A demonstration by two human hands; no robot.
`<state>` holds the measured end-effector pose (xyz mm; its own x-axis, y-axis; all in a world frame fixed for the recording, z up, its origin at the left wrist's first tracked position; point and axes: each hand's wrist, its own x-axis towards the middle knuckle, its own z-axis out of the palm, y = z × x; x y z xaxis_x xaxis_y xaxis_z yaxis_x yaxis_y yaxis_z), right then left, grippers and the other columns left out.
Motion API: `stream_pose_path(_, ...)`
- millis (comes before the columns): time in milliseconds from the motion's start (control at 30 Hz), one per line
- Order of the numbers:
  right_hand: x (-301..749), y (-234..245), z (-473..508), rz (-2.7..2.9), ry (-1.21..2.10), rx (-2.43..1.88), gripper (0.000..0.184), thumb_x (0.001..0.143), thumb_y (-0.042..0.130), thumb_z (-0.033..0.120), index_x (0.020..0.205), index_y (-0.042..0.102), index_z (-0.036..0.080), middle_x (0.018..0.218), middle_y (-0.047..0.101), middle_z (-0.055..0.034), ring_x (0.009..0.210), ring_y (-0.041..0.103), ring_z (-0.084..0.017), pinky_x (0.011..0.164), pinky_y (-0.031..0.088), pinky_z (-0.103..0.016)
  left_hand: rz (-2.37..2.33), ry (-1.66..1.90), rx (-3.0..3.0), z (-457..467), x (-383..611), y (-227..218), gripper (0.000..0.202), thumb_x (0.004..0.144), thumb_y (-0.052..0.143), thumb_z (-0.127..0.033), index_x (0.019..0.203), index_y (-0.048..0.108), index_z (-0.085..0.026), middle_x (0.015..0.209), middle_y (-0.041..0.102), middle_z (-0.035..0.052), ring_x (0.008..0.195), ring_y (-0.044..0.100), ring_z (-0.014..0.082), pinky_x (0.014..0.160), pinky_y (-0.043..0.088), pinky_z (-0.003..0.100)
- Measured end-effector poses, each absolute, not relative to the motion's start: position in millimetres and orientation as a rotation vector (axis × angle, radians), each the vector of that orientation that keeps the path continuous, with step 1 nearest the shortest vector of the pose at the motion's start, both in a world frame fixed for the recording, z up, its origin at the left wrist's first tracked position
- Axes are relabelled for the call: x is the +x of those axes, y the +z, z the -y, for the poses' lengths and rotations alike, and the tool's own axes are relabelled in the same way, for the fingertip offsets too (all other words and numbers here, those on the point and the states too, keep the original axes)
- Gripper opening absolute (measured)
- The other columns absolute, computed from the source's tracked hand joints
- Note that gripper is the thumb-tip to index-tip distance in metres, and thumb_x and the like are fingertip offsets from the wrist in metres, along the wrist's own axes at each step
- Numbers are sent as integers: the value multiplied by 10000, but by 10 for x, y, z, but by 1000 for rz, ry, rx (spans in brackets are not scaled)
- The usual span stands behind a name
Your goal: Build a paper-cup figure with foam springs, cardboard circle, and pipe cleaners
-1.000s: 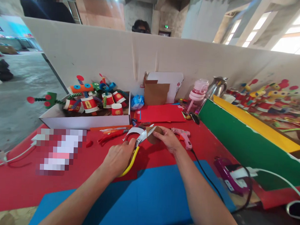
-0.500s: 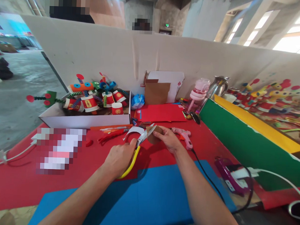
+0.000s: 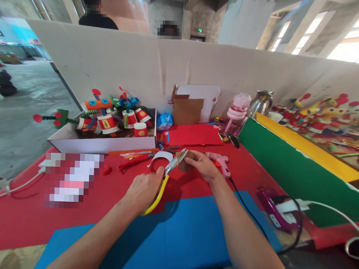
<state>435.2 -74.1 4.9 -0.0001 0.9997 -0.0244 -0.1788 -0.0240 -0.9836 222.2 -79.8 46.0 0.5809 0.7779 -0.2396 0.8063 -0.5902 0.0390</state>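
Note:
My left hand (image 3: 145, 188) is closed round the yellow handles of a pair of scissors (image 3: 159, 196), whose blades point up and to the right. Between thumb and fingers, my right hand (image 3: 202, 164) grips a small brown cardboard piece (image 3: 184, 165) with a rounded edge. The scissor blades lie at the left edge of this cardboard. Just behind the scissors is a curved white paper strip (image 3: 164, 154) on the red table cover. A pink glue gun (image 3: 222, 163) lies right of my right hand, its black cord running toward me.
A white box (image 3: 108, 144) of paper-cup figures stands at back left. Red paper sheets (image 3: 194, 134), a pink bottle (image 3: 237, 109) and a steel jug (image 3: 261, 101) are behind. On the right are a green board (image 3: 284, 165) and a purple power strip (image 3: 277, 212). Blue sheets (image 3: 170, 236) lie in front.
The scissor blades have closed together somewhat at the cardboard's edge. Both hands stay nearly in place. Behind the partition, a person has shifted to the right.

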Motion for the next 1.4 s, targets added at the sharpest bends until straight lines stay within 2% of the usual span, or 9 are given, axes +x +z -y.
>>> stream_pose_path(433,4441,135,797,1092,1318,-1142,301,581,830,374,824,745,217,755,736,10,697,642,-151,718,486,-280,-1305,-321,2683,808,2190,455,258,897,326,-156,1116,462,-161,756,658,118,787,694,319,657,509,375)
stream_pose_path(667,4392,54,744,991,1258,-1148,367,554,839,426,831,727,213,760,731,15,700,644,-142,718,481,-268,-1310,-285,2717,748,2165,448,285,903,310,-149,1142,467,-147,820,672,133,815,696,333,669,513,408)
stream_pose_path(867,4386,44,761,1068,1296,-1184,348,579,827,435,823,714,214,771,729,1,725,650,-169,724,486,-294,-1321,-299,2706,729,2180,458,285,905,302,-149,1131,477,-140,864,682,146,830,692,357,674,522,457)
stream_pose_path(1233,4402,100,784,1124,1277,-1208,303,586,814,408,774,705,198,710,704,18,658,613,-142,694,468,-278,-1344,-276,2798,718,2163,393,287,921,282,-188,1124,482,-157,896,671,159,801,694,327,639,520,406)
stream_pose_path(1400,4405,96,785,1136,1274,-1222,298,594,807,394,798,705,203,746,714,8,696,627,-156,718,472,-295,-1313,-258,2772,728,2169,403,282,904,298,-172,1116,483,-154,869,671,145,797,689,343,642,514,427)
